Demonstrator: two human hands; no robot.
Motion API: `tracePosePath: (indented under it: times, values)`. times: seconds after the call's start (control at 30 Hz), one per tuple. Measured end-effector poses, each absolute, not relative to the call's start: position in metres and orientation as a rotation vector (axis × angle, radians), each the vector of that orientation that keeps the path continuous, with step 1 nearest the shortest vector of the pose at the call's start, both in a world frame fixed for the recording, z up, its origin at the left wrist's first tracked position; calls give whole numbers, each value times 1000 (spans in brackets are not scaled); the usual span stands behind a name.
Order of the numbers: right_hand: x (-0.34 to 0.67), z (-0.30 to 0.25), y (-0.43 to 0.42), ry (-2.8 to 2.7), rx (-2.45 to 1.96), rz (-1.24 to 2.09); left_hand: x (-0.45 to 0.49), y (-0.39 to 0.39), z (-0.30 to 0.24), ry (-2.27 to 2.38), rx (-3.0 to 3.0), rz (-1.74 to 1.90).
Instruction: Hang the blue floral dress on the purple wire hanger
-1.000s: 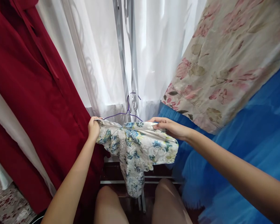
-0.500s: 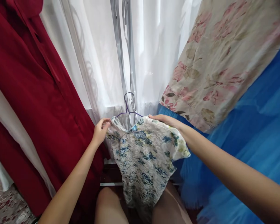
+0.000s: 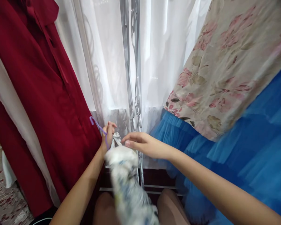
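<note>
A white garment with a blue and yellow floral print (image 3: 127, 175) hangs down in front of me, bunched, turned edge-on and blurred. My left hand (image 3: 109, 134) has its fingers curled at the garment's upper edge, gripping it. A purple hanger (image 3: 98, 127) slants across the left wrist, its hook pointing up and to the left; its lower part is out of sight. My right hand (image 3: 146, 144) reaches in from the right at the same height. Its index finger and thumb are slightly apart, close by a white strap-like piece at the garment's top.
Long red clothing (image 3: 53, 103) hangs at the left. On the right are a beige floral-print garment (image 3: 208, 78) and blue tulle (image 3: 255, 150). A metal stand (image 3: 132, 78) rises before white curtains (image 3: 154, 62). My knees (image 3: 170, 206) show below.
The garment has swung from facing me spread out to edge-on. The hanger has tipped left over my left wrist. My right hand has moved left and down, off the spread shoulder.
</note>
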State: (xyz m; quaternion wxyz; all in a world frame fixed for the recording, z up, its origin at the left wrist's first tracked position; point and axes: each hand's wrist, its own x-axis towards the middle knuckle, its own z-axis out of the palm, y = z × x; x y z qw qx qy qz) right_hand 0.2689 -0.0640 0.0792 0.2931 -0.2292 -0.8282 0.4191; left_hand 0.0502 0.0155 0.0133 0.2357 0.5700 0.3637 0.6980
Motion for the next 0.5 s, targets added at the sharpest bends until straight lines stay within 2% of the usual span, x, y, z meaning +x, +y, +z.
tracePosePath:
  times: [0.1,0.17,0.3,0.4,0.5]
  values:
    - [288,66,-58,-2220,-669,623,67,-2,33,605,1330,1720]
    - [300,54,-52,-2252,-678,481,85,-16,47,368,1199,1535]
    - [322,33,-58,-2257,-784,723,122,-38,55,213,1066,1262]
    - [350,25,-76,-1967,-822,949,137,-42,43,266,1181,1194]
    - [390,21,-86,-1599,-863,995,130,-37,25,415,1224,1248]
